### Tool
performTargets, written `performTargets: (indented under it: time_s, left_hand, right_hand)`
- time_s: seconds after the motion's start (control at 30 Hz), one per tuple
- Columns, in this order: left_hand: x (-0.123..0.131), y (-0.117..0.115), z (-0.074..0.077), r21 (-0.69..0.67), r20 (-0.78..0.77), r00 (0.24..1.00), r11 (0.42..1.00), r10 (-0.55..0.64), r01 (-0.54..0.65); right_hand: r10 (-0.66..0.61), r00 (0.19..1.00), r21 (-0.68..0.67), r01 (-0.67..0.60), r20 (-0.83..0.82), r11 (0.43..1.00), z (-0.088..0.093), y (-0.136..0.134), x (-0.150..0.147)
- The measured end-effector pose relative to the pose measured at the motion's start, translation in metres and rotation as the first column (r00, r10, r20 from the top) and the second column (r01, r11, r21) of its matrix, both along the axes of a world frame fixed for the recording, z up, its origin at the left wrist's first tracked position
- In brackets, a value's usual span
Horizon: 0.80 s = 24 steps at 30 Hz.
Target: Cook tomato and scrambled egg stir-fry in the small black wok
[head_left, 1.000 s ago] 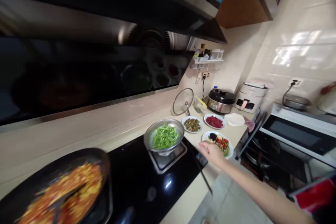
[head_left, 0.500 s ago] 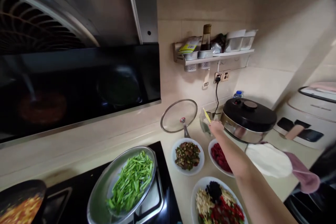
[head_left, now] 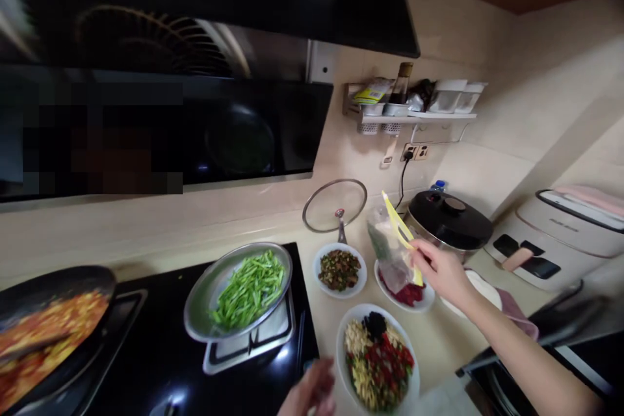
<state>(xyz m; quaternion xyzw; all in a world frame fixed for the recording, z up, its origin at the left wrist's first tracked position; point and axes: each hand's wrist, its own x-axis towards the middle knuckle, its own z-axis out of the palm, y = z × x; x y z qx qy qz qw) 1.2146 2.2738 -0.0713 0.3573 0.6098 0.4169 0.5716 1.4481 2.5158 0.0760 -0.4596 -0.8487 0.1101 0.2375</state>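
Observation:
My right hand (head_left: 433, 266) pinches the yellow top strip of a clear plastic zip bag (head_left: 390, 250), which hangs over a bowl of dark red meat (head_left: 407, 292). Something dark green shows in the bag, too unclear to name. At the bottom edge my left hand (head_left: 312, 390) appears, slightly blurred, fingers loosely apart and nothing seen in it. It is beside an oval plate of chopped garlic, red chillies and black bits (head_left: 377, 364). Behind that plate stands a bowl of browned chopped food (head_left: 340, 271).
On the stove are a metal dish of cut green vegetables (head_left: 251, 289) and a wok (head_left: 49, 331) of red-yellow food. A glass lid (head_left: 336, 208) leans on the wall. An electric pot (head_left: 451, 218) and white appliance (head_left: 560, 234) stand right; the hood (head_left: 273, 0) juts overhead.
My right hand has drawn the bag from beside the electric pot toward me, over the red meat bowl. My left hand has come into view at the bottom. The view has shifted left.

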Motion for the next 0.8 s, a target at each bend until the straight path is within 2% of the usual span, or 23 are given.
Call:
performTargets:
  time_s: [0.07, 0.1, 0.17, 0.23, 0.33, 0.43, 0.5, 0.57, 0.63, 0.7, 0.77, 0.8]
  left_hand:
    - [0.005, 0.004, 0.003, 0.07, 0.123, 0.992, 0.997, 0.025, -0.034]
    - [0.007, 0.003, 0.005, 0.077, 0.304, 0.949, 0.99, 0.09, -0.119]
    - [0.007, -0.01, 0.008, -0.016, 0.596, 0.788, 0.983, 0.156, -0.183]
    - [0.0, -0.038, 0.008, -0.038, 0.731, 0.66, 0.977, 0.17, -0.209]
    - [-0.021, -0.106, 0.007, -0.097, 0.798, 0.549, 0.952, 0.249, -0.292]
    - [-0.047, -0.183, 0.006, -0.111, 0.801, 0.507, 0.911, 0.319, -0.398]
    - [-0.062, -0.231, 0.007, -0.085, 0.803, 0.498, 0.89, 0.327, -0.447]
    - [-0.076, -0.272, 0.01, -0.109, 0.796, 0.481, 0.868, 0.369, -0.485]
    - [-0.086, -0.308, 0.014, -0.174, 0.776, 0.444, 0.829, 0.448, -0.532]
    - [-0.093, -0.339, 0.015, -0.231, 0.759, 0.391, 0.776, 0.522, -0.587]
    - [-0.096, -0.362, 0.014, -0.25, 0.777, 0.329, 0.742, 0.537, -0.622]
    - [-0.096, -0.371, 0.012, -0.247, 0.801, 0.298, 0.741, 0.518, -0.625]
  right_hand:
    - [0.092, 0.979, -0.113, -0.114, -0.182, 0.987, 0.003, -0.063, 0.0]
    - [0.105, 0.964, -0.168, -0.149, -0.245, 0.974, 0.002, -0.094, -0.003]
    - [0.101, 0.94, -0.253, -0.189, -0.325, 0.949, -0.006, -0.152, -0.013]
    - [0.11, 0.94, -0.301, -0.212, -0.323, 0.93, -0.015, -0.205, -0.027]
    - [0.28, 0.94, -0.353, -0.333, -0.193, 0.874, -0.021, -0.273, -0.049]
    - [0.517, 0.854, -0.494, -0.477, -0.065, 0.727, -0.017, -0.327, -0.074]
    - [0.64, 0.768, -0.665, -0.494, -0.031, 0.561, -0.014, -0.357, -0.095]
    - [0.712, 0.701, -0.832, -0.418, -0.039, 0.366, -0.013, -0.384, -0.122]
    - [0.718, 0.694, -0.927, -0.301, -0.052, 0.223, -0.019, -0.409, -0.151]
    - [0.702, 0.707, -0.955, -0.256, -0.08, 0.149, -0.032, -0.434, -0.179]
    - [0.695, 0.693, -0.94, -0.333, -0.191, 0.074, -0.05, -0.457, -0.204]
    - [0.679, 0.686, -0.914, -0.402, -0.261, 0.055, -0.061, -0.468, -0.214]
